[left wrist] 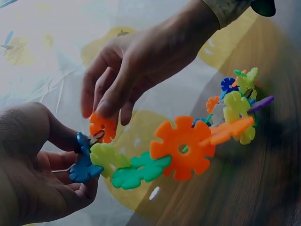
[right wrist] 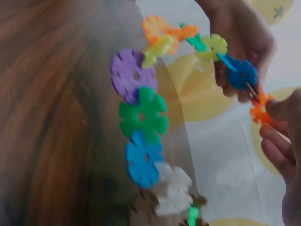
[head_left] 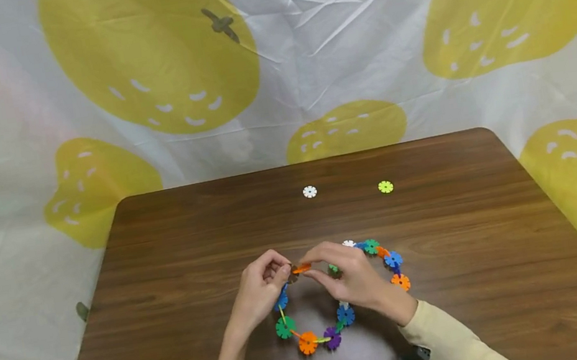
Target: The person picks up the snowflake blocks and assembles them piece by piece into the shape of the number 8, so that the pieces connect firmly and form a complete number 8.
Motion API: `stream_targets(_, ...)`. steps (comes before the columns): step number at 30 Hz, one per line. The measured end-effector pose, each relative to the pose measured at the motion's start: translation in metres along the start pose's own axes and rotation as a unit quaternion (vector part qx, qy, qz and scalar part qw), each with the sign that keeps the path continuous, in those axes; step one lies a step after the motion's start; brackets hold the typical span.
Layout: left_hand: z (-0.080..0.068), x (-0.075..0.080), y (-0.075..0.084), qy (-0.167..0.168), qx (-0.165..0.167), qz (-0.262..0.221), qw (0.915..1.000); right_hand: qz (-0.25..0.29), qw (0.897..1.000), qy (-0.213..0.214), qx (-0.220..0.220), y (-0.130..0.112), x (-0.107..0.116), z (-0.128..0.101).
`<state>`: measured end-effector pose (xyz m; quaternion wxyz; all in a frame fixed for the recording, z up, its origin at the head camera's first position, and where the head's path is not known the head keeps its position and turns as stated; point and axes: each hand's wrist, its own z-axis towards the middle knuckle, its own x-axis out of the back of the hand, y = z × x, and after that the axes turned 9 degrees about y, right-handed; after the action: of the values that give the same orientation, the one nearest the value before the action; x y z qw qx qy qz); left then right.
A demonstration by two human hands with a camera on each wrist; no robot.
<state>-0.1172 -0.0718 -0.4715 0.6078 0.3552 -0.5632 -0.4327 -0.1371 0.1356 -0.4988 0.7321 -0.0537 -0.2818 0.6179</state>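
The right hand (head_left: 351,274) pinches a small orange snowflake-shaped plastic disc (left wrist: 103,126) between thumb and fingertips, its fingers curled down over the piece. Just to that disc's left, the left hand (head_left: 260,288) grips a blue snowflake-shaped plastic disc (left wrist: 83,162), the end piece of a ring-shaped chain of interlocked coloured plastic discs (head_left: 314,339). In the left wrist view the orange disc stands touching or nearly touching the top edge of the blue one, roughly crosswise to it, so the joint lies directly between the two grips, at the far side of the ring from the person. From there the chain curves away from both hands: down past a green and an orange piece on the left, round to purple and blue pieces, and up under the right hand, lying partly on the dark brown wooden table (head_left: 164,256). Well beyond the hands, a loose white disc (head_left: 310,191) and a loose yellow-green disc (head_left: 385,186) lie apart on the tabletop.
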Motion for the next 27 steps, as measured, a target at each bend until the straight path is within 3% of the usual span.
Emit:
stream_targets(5,0.0,0.002,-0.001,0.007,0.001,-0.003,1.0,-0.035,0.997,-0.031,-0.068,0.011,0.022,0.005)
stream_targets(10,-0.001,0.002,-0.003,0.007,0.006,-0.001,1.0,-0.094,0.981,-0.01,-0.167,0.043,0.052,0.01)
stream_targets(15,-0.002,0.001,-0.002,0.006,-0.006,-0.005,1.0,-0.162,0.953,-0.025,-0.256,0.08,0.081,0.012)
stream_targets(20,-0.001,0.002,-0.002,0.0,-0.01,-0.008,0.9999,-0.22,0.912,-0.099,-0.332,0.116,0.099,0.007)
stream_targets(24,-0.001,0.002,-0.002,-0.001,-0.009,-0.013,0.9999,-0.252,0.88,-0.17,-0.365,0.137,0.106,-0.002)
stream_targets(27,-0.001,0.001,-0.003,-0.002,-0.007,-0.014,0.9999,-0.278,0.866,-0.201,-0.363,0.143,0.106,-0.008)
